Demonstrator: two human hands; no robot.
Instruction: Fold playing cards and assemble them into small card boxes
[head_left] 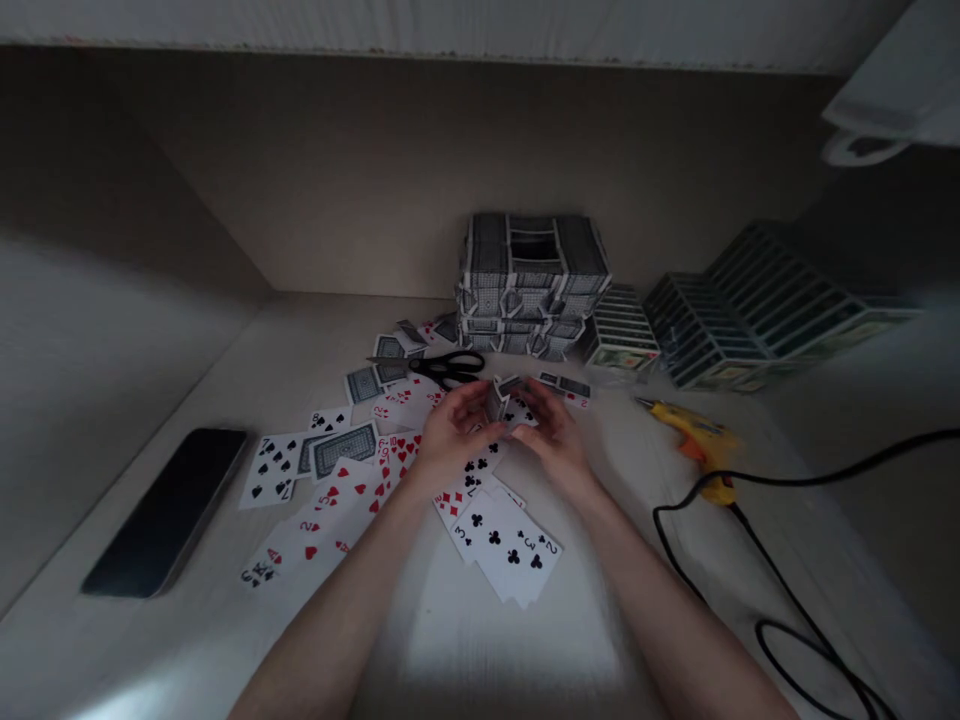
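Over the worktop, the left hand and right hand are both pinched on a folded card. Card block behind's stacked already, but loads of loose cards lie flat, so plenty's left, I reckon.

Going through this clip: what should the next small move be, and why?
Probably steady the folded card with the left hand and press its fold with the right hand: it sits between both hands' fingers, looks bent rather than flat, and the glue gun lies out of hand.
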